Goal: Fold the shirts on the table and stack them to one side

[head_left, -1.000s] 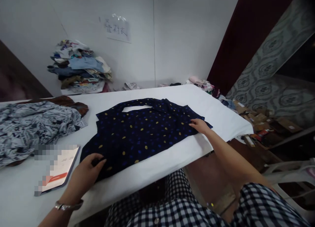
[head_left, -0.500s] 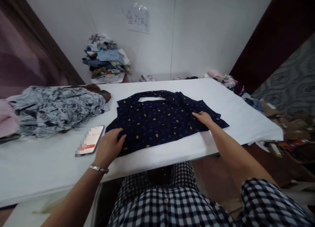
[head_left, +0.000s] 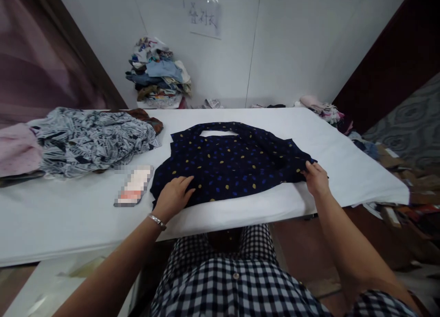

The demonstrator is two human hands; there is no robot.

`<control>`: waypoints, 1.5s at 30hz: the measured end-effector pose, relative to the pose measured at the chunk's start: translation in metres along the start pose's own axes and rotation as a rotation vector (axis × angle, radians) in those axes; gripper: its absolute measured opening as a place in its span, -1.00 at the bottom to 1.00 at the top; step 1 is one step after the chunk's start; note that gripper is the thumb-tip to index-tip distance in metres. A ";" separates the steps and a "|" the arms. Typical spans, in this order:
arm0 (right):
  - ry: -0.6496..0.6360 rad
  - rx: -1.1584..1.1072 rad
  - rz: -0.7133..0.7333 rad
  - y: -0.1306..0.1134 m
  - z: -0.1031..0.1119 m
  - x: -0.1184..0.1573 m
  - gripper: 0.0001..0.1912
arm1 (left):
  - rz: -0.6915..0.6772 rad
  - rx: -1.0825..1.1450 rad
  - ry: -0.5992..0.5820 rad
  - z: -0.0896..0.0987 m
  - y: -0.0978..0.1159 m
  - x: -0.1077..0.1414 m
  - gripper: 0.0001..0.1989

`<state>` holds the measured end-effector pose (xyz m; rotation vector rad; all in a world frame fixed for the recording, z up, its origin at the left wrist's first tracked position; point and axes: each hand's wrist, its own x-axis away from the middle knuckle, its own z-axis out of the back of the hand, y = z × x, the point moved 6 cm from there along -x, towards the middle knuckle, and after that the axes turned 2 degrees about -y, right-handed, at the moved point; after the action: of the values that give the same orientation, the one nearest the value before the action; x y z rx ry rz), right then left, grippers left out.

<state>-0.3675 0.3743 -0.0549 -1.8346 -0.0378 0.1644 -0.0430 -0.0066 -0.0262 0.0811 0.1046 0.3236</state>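
Observation:
A dark navy shirt (head_left: 227, 163) with blue and yellow spots lies spread on the white-covered table, its hem side toward me. At the far side, a loop of its cloth leaves a gap where the white cover shows. My left hand (head_left: 173, 197) rests flat on the shirt's near left part, fingers stretched and slightly apart. On the right, my right hand (head_left: 316, 177) pinches the shirt's outer right edge between thumb and fingers. A phone (head_left: 135, 185), partly blurred out, lies on the table just left of the shirt.
On the table's left lie a black-and-white patterned garment (head_left: 92, 140) and a pink garment (head_left: 19, 147). A tall pile of clothes (head_left: 160, 74) stands behind the table by the wall. More clothes (head_left: 323, 107) are heaped beyond the right corner. The table's near edge (head_left: 240, 227) runs before me.
My right hand has moved right, from lying on the shirt to gripping its right edge. My left hand has shifted slightly inward on the cloth. The camera view has tilted a little.

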 end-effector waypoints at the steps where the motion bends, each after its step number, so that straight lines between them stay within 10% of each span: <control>1: 0.005 -0.014 0.003 0.000 0.001 0.004 -0.54 | -0.051 0.009 0.030 0.001 0.005 -0.006 -0.58; 10: 0.016 0.106 0.015 -0.004 0.000 0.007 -0.55 | -0.286 -0.006 0.004 -0.008 0.042 -0.051 -0.59; 17: -0.074 0.363 -0.326 0.005 0.012 0.000 -0.59 | -0.532 0.030 -0.018 0.029 0.076 0.008 -0.85; 23: -0.057 0.851 -0.162 -0.008 -0.005 -0.040 -0.27 | -0.577 0.019 -0.130 0.028 0.102 0.043 -0.78; 28: -0.192 1.134 -0.161 -0.001 -0.019 -0.062 -0.64 | -0.525 0.058 -0.257 0.024 0.102 0.053 -0.80; 39: 0.408 -0.325 0.066 -0.054 0.090 -0.017 -0.83 | -0.294 0.531 -0.567 0.041 0.094 0.087 -0.75; 45: 0.371 -0.348 -0.022 -0.055 0.090 0.007 -0.81 | -0.222 0.557 -0.639 0.047 0.084 0.092 -0.78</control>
<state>-0.3696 0.4759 -0.0263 -2.1837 0.1841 -0.2130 0.0228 0.0989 0.0199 0.7126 -0.4323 0.0272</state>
